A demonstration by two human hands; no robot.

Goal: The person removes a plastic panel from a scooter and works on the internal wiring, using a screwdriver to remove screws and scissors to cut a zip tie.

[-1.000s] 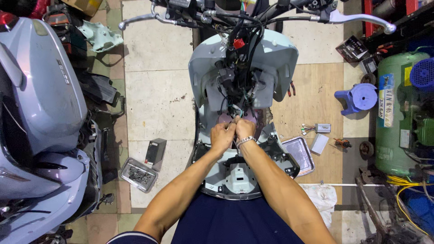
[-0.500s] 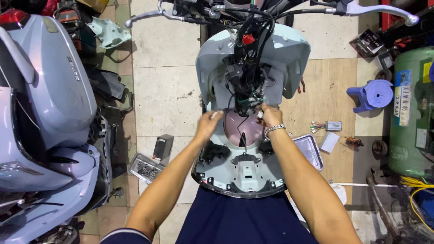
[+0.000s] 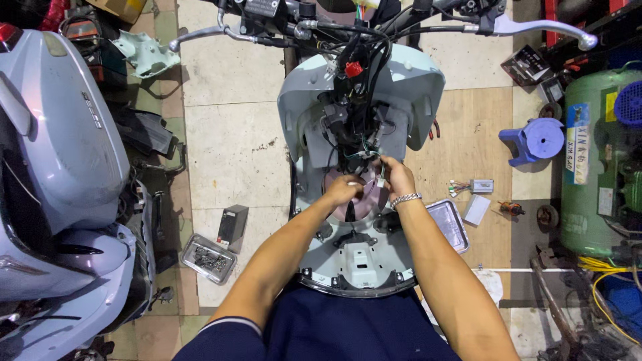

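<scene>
Two hands at the scooter's open front — right hand pinching a white connector, nearest; left hand curled around thin wires trailing up from it.

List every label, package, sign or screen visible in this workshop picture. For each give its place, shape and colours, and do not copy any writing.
Label: tall rectangle, blue, white and yellow, on the green tank at right.
Yellow sticker: small rectangle, higher on that tank.
Dark box: on the floor tiles left of the scooter, beside a tray of screws.
Cardboard box: brown, top left edge, mostly cut off.
No screens show.
</scene>
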